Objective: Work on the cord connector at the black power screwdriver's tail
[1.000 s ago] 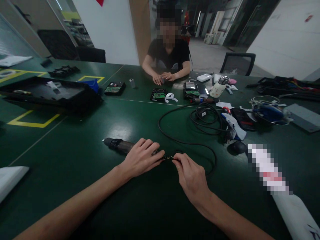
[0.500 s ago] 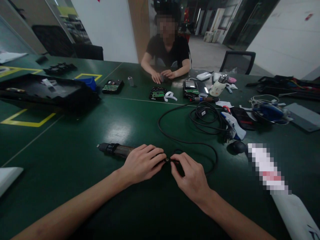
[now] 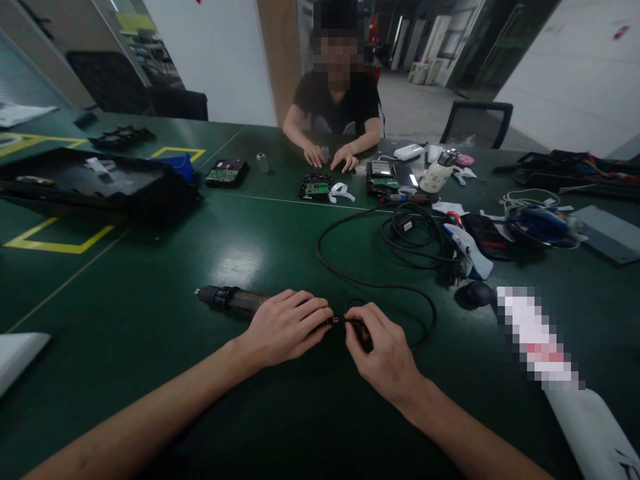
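A dark electric screwdriver lies across the green table in front of me, its bit pointing left. My left hand is closed over its rear part, which the fingers mostly hide. Just past those fingertips, a small dark connector with a metallic spot shows at the tool's tail end. My right hand pinches the black cable close to that end, thumb and fingers nearly together. From there the cable loops right and back to a coil.
Across the table sits a person, hands on the tabletop near green circuit boards. A large black tray stands at left. On the right lie a blue-and-white tool, a bottle, and a long white object.
My right hand has shifted slightly right, away from the left fingertips, showing more of the cable. My left hand stays on the screwdriver. The other person's hands have moved slightly.
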Demonstrator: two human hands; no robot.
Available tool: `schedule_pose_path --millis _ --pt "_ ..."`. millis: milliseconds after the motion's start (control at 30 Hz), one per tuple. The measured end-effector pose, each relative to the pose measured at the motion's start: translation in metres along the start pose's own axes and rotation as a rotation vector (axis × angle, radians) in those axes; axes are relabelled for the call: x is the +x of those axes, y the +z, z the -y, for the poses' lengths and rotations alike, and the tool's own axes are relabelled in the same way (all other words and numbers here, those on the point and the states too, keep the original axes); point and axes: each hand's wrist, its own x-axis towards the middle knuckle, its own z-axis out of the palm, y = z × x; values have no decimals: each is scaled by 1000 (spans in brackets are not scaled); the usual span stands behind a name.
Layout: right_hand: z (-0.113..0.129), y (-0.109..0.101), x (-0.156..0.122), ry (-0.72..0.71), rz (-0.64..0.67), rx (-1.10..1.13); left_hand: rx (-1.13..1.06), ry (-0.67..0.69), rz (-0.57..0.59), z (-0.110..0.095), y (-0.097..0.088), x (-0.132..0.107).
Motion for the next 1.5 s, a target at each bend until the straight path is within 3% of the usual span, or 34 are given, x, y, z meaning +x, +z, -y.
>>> schedule_pose_path --millis 633,867,1033,1300,1500 --pt "-2 2 0 8 71 15 -49 -80 -62 -5 4 -1" --pt "-1 0 1 25 86 5 -84 -2 -42 -1 1 -1" --pt "0 0 1 19 90 4 -69 -67 -61 -4 4 -1" --pt "-1 1 0 31 92 10 -75 -6 -44 -2 -1 -3" --pt "0 0 1 19 99 9 -40 -46 -87 -4 5 -3"
